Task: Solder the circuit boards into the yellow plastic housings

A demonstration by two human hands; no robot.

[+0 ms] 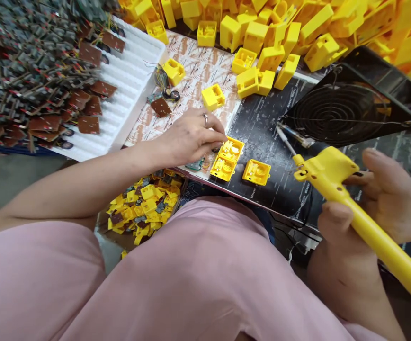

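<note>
My left hand (193, 135), a ring on one finger, is closed in a pinch at the left edge of an open yellow plastic case (232, 148). What its fingertips hold is mostly hidden; a dark bit shows beneath them. A second open case (223, 167) touches the first, and a green circuit board (195, 165) with thin wires lies under the hand. Another open case (257, 172) sits apart to the right. My right hand (386, 203) is wrapped round a yellow soldering iron (336, 177), its metal tip pointing up and left over the black mat.
A white foam tray (134, 61) at left bears a heap of circuit boards (42, 76). Yellow cases (257, 35) pile up along the back. A black fan (340, 111) stands at right. Below the table edge is a box of yellow pieces (148, 203).
</note>
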